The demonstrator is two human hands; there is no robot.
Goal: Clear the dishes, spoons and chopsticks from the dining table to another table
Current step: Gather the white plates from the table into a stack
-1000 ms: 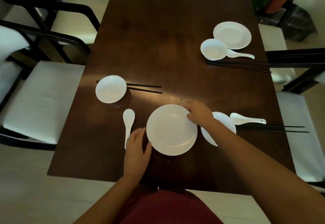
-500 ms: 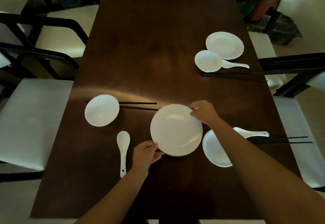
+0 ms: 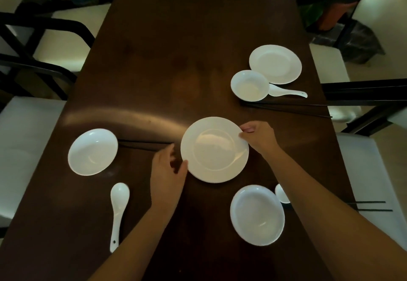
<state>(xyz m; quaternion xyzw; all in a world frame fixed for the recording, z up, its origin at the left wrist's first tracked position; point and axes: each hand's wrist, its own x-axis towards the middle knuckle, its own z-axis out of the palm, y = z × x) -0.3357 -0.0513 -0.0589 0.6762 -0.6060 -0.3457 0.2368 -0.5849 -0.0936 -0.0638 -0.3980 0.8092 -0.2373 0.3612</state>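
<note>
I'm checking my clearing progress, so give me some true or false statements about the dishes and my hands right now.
1. Both hands hold the centre plate, the left hand and right hand at opposite edges. True.
2. The far plate is stacked on a bowl. False: it lies on the table beside the small bowl.
3. A spoon lies near the left hand. True.
4. The chopsticks are already gone. False: black chopsticks remain.

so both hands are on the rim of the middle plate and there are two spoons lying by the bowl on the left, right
Not quite. The head view shows only one spoon by the left bowl, lying in front of it. The rest holds: the left hand and the right hand both grip the rim of the middle plate.
</note>
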